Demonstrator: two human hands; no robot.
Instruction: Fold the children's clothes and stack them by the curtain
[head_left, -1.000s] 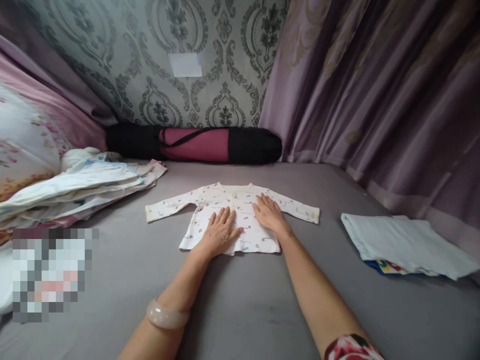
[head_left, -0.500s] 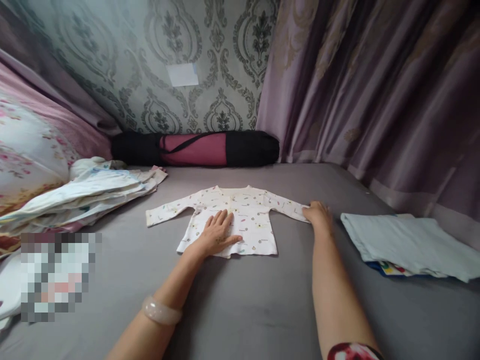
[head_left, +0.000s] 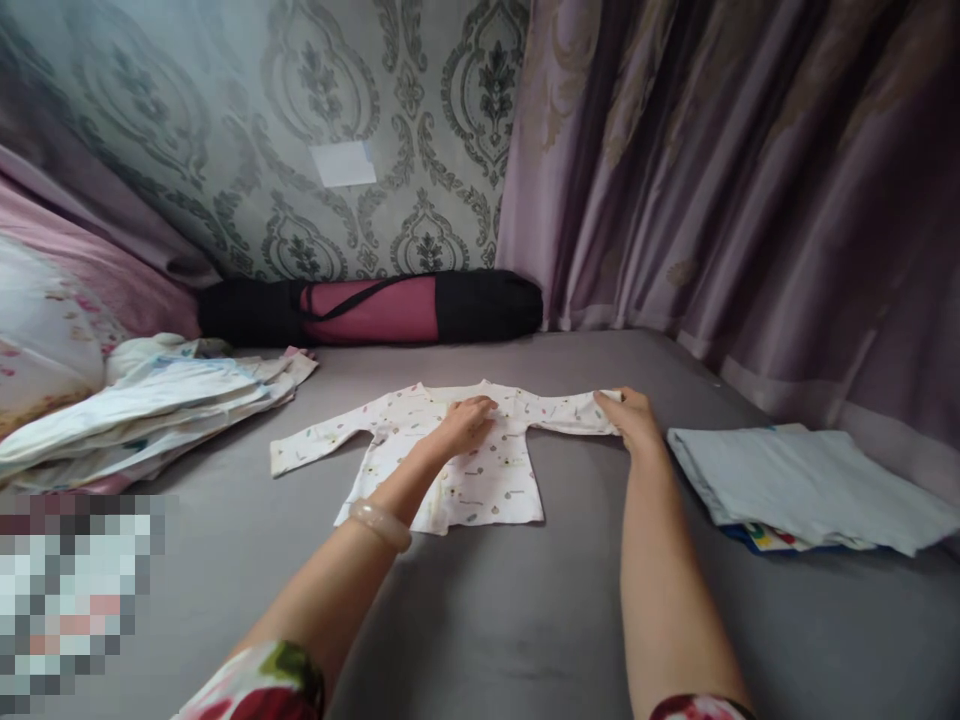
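Note:
A small white long-sleeved shirt (head_left: 487, 480) with a scattered print lies spread on the grey bed sheet, collar away from me. My right hand (head_left: 634, 415) pinches the cuff of its right-hand sleeve, which is slightly lifted and stretched sideways. Over the upper chest, just below the collar, my left hand (head_left: 466, 425) is bent with thumb and fingers apart, holding nothing that I can see. Its palm side is hidden. The left-hand sleeve lies flat, angled down toward its cuff.
A folded pale blue-grey garment (head_left: 810, 485) lies over colourful cloth at the right. Stacked light clothes (head_left: 172, 400) are at the left, by a floral pillow (head_left: 45, 330). A black and maroon long bag (head_left: 375, 310) rests against the wall, beside purple curtains (head_left: 637, 180).
My left hand has moved from lying flat on the shirt's middle up toward the collar. My right hand has raised the sleeve end slightly. The view has shifted a little.

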